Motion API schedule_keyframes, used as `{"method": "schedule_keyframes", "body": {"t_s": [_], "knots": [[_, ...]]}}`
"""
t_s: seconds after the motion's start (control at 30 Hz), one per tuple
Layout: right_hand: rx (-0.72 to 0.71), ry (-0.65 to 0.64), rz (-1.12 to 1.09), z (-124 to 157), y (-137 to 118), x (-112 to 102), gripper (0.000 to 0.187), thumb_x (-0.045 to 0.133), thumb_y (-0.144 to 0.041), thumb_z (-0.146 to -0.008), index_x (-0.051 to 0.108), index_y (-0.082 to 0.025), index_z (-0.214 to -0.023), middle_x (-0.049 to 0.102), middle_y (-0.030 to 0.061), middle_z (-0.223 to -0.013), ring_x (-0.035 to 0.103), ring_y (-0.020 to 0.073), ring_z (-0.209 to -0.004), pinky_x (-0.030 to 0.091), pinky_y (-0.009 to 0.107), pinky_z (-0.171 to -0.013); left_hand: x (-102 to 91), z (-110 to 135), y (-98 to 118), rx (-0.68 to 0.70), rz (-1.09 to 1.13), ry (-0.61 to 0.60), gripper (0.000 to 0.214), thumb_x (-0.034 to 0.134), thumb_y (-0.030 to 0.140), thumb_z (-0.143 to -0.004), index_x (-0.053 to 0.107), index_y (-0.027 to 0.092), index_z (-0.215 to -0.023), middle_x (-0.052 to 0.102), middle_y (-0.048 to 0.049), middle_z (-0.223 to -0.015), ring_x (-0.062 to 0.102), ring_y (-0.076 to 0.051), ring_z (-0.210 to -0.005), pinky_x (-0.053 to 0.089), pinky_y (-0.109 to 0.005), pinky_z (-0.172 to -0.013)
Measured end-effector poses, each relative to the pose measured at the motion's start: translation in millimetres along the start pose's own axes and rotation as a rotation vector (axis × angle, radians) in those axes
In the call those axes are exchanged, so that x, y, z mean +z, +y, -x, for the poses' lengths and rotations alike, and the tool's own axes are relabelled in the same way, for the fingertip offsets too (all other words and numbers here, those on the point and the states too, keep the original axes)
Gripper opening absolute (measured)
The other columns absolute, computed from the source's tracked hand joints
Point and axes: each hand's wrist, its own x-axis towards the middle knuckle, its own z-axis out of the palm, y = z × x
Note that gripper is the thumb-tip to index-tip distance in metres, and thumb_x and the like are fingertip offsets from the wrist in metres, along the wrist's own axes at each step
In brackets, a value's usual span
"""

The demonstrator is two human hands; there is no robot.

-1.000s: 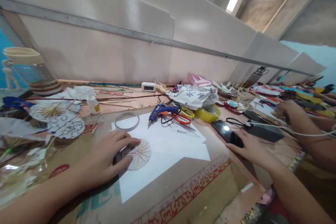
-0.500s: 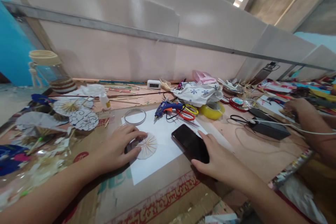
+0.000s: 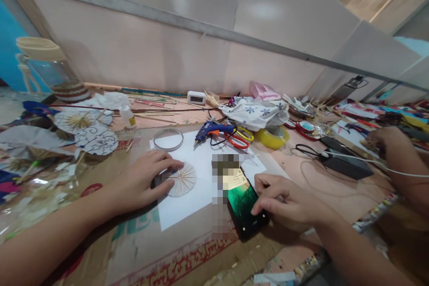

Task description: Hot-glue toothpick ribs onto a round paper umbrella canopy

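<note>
My left hand [image 3: 144, 183] rests flat, fingers pressed on a small paper umbrella disc with thin bamboo ribs [image 3: 182, 180] lying on a white sheet [image 3: 187, 205]. My right hand [image 3: 284, 201] lies over the right side of a black phone [image 3: 243, 208], fingers curled on its edge, a fingertip touching the lit green screen. The phone lies on the cardboard at the sheet's right corner.
A blue glue gun [image 3: 209, 130], scissors with red handles [image 3: 236, 140], a yellow tape roll [image 3: 272, 136], a metal ring [image 3: 168, 139] and a flowered cloth [image 3: 256, 114] lie behind. Finished paper umbrellas [image 3: 95, 139] lie at the left. Another person's arm [image 3: 398, 156] reaches in at right.
My right hand drew the phone from the right side of the table to the white sheet in front of me. Its screen has lit up. My left hand stayed on the umbrella disc.
</note>
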Motion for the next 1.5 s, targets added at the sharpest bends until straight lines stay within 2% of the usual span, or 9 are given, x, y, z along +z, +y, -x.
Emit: {"method": "schedule_keyframes", "body": {"t_s": [0.2, 0.4, 0.57, 0.83, 0.97, 1.07, 1.2, 1.33, 1.5], "knots": [[0.047, -0.061, -0.025, 1.7, 5.2, 5.8, 0.046, 0.055, -0.048, -0.108, 0.087, -0.02, -0.093, 0.057, 0.0027, -0.081, 0.057, 0.0156, -0.075, 0.046, 0.027, -0.068, -2.9, -0.8, 6.0, -0.013, 0.009, 0.004, 0.041, 0.053, 0.046, -0.101, 0.066, 0.028, -0.136, 0.066, -0.0078, -0.119, 0.06, -0.027, -0.111, 0.05, -0.039, -0.097], [0.27, 0.234, 0.083, -0.6, 7.9, 6.2, 0.037, 0.05, -0.04, -0.111, 0.078, -0.024, -0.13, 0.064, 0.0035, -0.09, 0.064, 0.0184, -0.084, 0.05, 0.029, -0.078, -4.0, -1.8, 9.3, -0.055, 0.012, 0.008, 0.042, 0.052, 0.049, -0.101, 0.068, 0.028, -0.133, 0.067, -0.0085, -0.119, 0.06, -0.028, -0.111, 0.051, -0.04, -0.098], [0.242, 0.382, 0.147, 0.7, 7.9, 10.2, 0.034, 0.052, -0.038, -0.108, 0.079, -0.024, -0.123, 0.069, 0.0053, -0.094, 0.066, 0.0208, -0.086, 0.052, 0.031, -0.078, -2.3, -1.5, -0.8, -0.037, 0.001, -0.03, 0.044, 0.056, 0.05, -0.098, 0.067, 0.03, -0.137, 0.067, -0.0082, -0.119, 0.06, -0.028, -0.111, 0.052, -0.039, -0.095], [0.233, 0.447, 0.195, 1.5, 9.9, 13.5, 0.033, 0.056, -0.038, -0.105, 0.073, -0.022, -0.129, 0.067, 0.0048, -0.092, 0.063, 0.0204, -0.081, 0.053, 0.031, -0.071, -1.8, -1.4, 2.5, -0.023, 0.027, -0.013, 0.043, 0.055, 0.048, -0.1, 0.067, 0.03, -0.137, 0.066, -0.0069, -0.118, 0.06, -0.026, -0.107, 0.051, -0.038, -0.094], [0.193, 0.535, 0.255, 12.3, 6.1, 20.4, 0.05, 0.059, -0.047, -0.104, 0.058, -0.025, -0.148, 0.063, 0.0065, -0.102, 0.065, 0.0233, -0.088, 0.057, 0.038, -0.081, -2.9, -2.5, 10.9, -0.065, 0.046, 0.015, 0.041, 0.05, 0.049, -0.104, 0.068, 0.029, -0.134, 0.065, -0.0067, -0.117, 0.06, -0.026, -0.109, 0.048, -0.038, -0.097], [0.228, 0.592, 0.297, 27.8, -0.3, 36.7, 0.077, 0.064, -0.062, -0.099, 0.036, -0.03, -0.164, 0.059, 0.0148, -0.131, 0.069, 0.0295, -0.104, 0.059, 0.047, -0.092, -3.2, -2.7, 12.3, -0.062, 0.043, 0.016, 0.041, 0.048, 0.049, -0.105, 0.068, 0.028, -0.133, 0.065, -0.007, -0.115, 0.059, -0.026, -0.109, 0.048, -0.039, -0.097], [0.303, 0.534, 0.279, 46.4, -6.3, 61.9, 0.108, 0.065, -0.079, -0.088, 0.011, -0.035, -0.171, 0.042, 0.0213, -0.161, 0.062, 0.0419, -0.133, 0.058, 0.058, -0.104, -1.5, -2.2, 4.4, -0.018, 0.031, -0.013, 0.042, 0.052, 0.049, -0.102, 0.067, 0.027, -0.134, 0.065, -0.0074, -0.115, 0.059, -0.026, -0.108, 0.049, -0.038, -0.094], [0.368, 0.486, 0.377, 55.1, -13.3, 75.4, 0.116, 0.064, -0.083, -0.084, 0.004, -0.037, -0.172, 0.035, 0.0206, -0.169, 0.055, 0.0462, -0.143, 0.056, 0.065, -0.107, 0.1, -2.1, -0.1, -0.015, 0.023, -0.011, 0.042, 0.053, 0.048, -0.102, 0.068, 0.026, -0.134, 0.064, -0.0071, -0.116, 0.059, -0.026, -0.107, 0.048, -0.038, -0.095], [0.336, 0.512, 0.629, 51.4, -27.2, 102.7, 0.124, 0.069, -0.08, -0.084, -0.002, -0.031, -0.174, 0.036, 0.0227, -0.171, 0.051, 0.0482, -0.147, 0.061, 0.061, -0.102, 0.8, -3.7, 1.5, 0.002, 0.027, 0.009, 0.042, 0.052, 0.049, -0.102, 0.069, 0.026, -0.133, 0.065, -0.0073, -0.114, 0.06, -0.027, -0.106, 0.047, -0.039, -0.095]]}}
